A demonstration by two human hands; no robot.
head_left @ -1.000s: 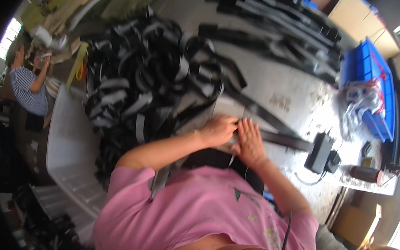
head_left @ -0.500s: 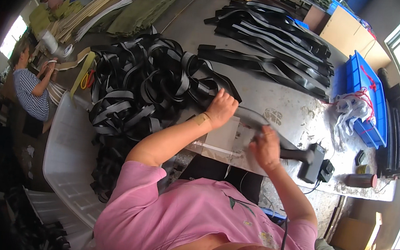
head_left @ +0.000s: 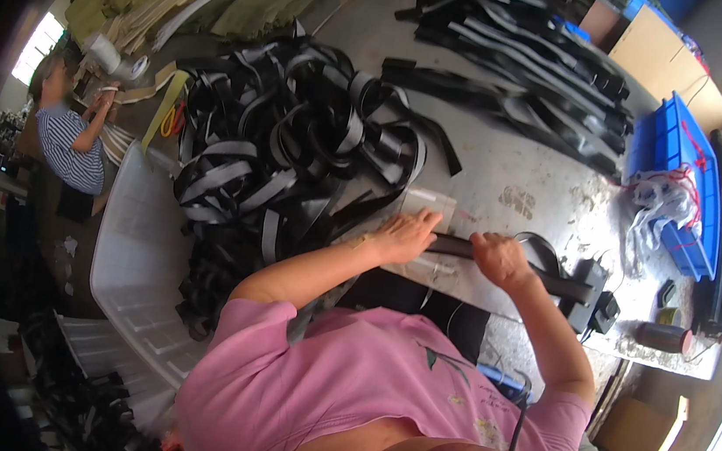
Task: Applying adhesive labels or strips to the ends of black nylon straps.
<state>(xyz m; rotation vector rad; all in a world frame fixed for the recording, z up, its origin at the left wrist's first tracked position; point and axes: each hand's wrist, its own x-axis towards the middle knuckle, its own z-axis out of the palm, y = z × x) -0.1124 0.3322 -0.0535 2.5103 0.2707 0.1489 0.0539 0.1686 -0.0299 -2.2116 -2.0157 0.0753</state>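
A black strap [head_left: 452,247] stretches between my two hands over the near edge of the table. My left hand [head_left: 411,236] is closed on its left part. Close by, my right hand [head_left: 501,260] grips the same strap, with fingers curled over it. To the right, a strap loop [head_left: 543,248] bends up beyond my right hand, and a strap length reaches the small black device [head_left: 586,293] near the table's front edge. Left of my hands lies a large tangled heap of black and grey straps [head_left: 301,122].
Straightened black straps [head_left: 518,66] lie in bundles at the far side. A blue crate [head_left: 690,190] with clear plastic bags stands at right, near a dark red cylinder [head_left: 664,338]. A white bin [head_left: 126,245] is at left. A person in a striped shirt [head_left: 70,142] works beyond it.
My left hand has come down toward me from beside the heap. My right hand, blurred before, now holds the strap, which lies nearly level between both hands. The whole view has shifted slightly.
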